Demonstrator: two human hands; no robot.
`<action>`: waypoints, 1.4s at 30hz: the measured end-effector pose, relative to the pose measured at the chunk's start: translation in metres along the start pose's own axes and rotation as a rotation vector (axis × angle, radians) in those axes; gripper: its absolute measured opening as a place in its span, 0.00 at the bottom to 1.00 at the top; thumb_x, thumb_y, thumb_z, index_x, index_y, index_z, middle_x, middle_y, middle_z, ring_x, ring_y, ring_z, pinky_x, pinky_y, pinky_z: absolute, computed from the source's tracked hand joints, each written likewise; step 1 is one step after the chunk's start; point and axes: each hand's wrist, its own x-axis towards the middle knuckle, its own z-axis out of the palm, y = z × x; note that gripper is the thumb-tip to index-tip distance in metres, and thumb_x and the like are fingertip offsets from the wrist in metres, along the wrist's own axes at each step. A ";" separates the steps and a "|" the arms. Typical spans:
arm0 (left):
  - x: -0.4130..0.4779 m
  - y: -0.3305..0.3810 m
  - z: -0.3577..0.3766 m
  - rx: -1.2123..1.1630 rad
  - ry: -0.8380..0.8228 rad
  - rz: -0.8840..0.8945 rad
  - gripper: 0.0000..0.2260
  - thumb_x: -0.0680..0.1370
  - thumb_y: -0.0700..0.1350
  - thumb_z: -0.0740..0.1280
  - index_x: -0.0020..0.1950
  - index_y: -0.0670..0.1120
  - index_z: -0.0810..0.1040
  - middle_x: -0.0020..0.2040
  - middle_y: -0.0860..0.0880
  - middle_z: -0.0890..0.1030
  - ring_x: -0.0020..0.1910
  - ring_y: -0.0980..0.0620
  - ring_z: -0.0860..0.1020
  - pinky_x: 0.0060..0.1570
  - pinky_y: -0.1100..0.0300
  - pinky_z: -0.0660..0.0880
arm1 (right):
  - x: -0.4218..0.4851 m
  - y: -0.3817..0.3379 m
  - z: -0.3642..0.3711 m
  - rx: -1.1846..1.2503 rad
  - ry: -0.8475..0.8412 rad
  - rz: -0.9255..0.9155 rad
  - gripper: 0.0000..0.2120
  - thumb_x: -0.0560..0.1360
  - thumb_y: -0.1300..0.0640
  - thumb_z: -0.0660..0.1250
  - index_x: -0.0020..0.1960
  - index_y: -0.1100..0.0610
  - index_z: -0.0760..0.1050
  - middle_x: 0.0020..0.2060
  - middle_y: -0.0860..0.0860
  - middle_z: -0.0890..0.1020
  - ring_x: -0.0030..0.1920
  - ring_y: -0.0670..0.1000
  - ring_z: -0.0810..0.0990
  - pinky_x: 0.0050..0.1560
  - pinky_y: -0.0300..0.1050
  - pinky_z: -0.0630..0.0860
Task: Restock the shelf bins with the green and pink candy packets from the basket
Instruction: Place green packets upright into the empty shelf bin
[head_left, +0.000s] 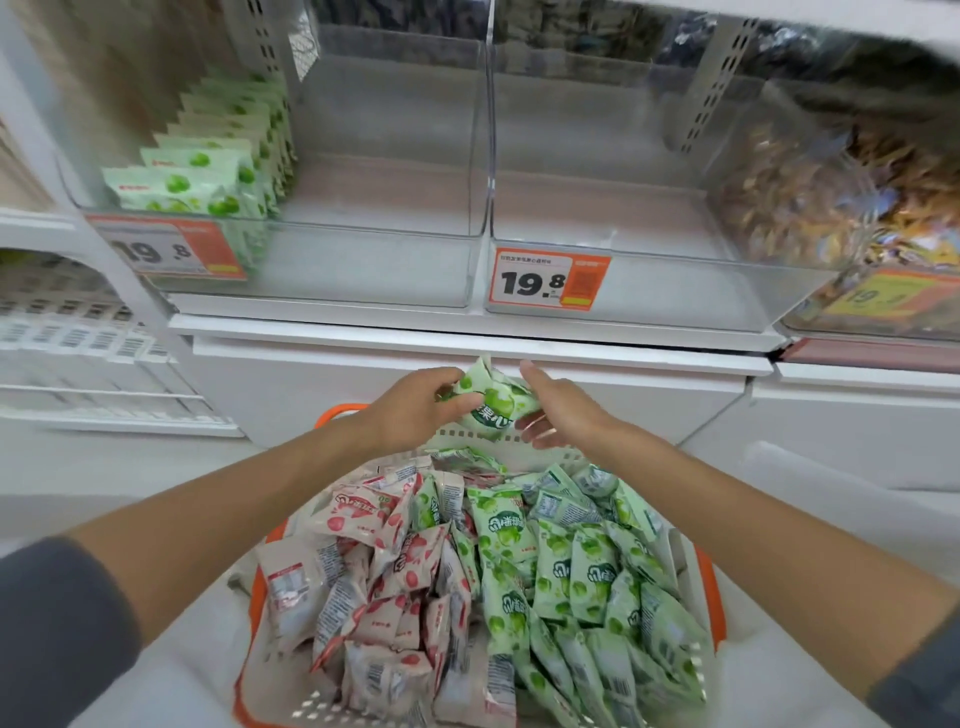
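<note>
Below me an orange-and-white basket (249, 613) holds several pink candy packets (363, 587) on its left side and several green ones (576, 582) on its right. Above the basket's far edge, my left hand (415, 405) pinches a green candy packet (491, 400). My right hand (558, 408) touches the same packet from the right, index finger stretched upward. On the shelf, the left clear bin (374, 270) has a row of green packets (218, 156) standing along its left side. The middle clear bin (649, 291) has nothing in it.
Orange price tags reading 19.8 hang on the left bin (166, 252) and the middle bin (548, 280). A bin of brown and yellow wrapped sweets (852, 208) stands at the right. White shelving (78, 338) is at the left, a white cabinet front (467, 389) under the bins.
</note>
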 end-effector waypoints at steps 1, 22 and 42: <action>0.000 0.000 -0.003 -0.002 -0.001 -0.020 0.11 0.80 0.50 0.64 0.40 0.48 0.74 0.33 0.53 0.73 0.31 0.57 0.71 0.38 0.61 0.67 | 0.001 -0.002 0.006 -0.027 0.095 -0.104 0.25 0.80 0.37 0.52 0.61 0.55 0.74 0.48 0.53 0.82 0.44 0.53 0.82 0.44 0.47 0.80; -0.082 0.032 -0.190 0.165 0.518 0.119 0.16 0.82 0.44 0.61 0.40 0.35 0.75 0.34 0.50 0.70 0.30 0.60 0.66 0.32 0.66 0.62 | -0.026 -0.196 0.089 -0.389 0.087 -0.966 0.11 0.74 0.49 0.70 0.54 0.47 0.71 0.49 0.49 0.81 0.45 0.53 0.81 0.50 0.55 0.78; -0.073 -0.024 -0.275 0.616 0.850 -0.029 0.10 0.80 0.50 0.64 0.59 0.53 0.80 0.59 0.53 0.80 0.51 0.49 0.77 0.52 0.51 0.75 | 0.050 -0.274 0.177 -0.614 0.083 -0.810 0.12 0.78 0.57 0.65 0.37 0.57 0.79 0.35 0.52 0.79 0.39 0.51 0.74 0.33 0.42 0.66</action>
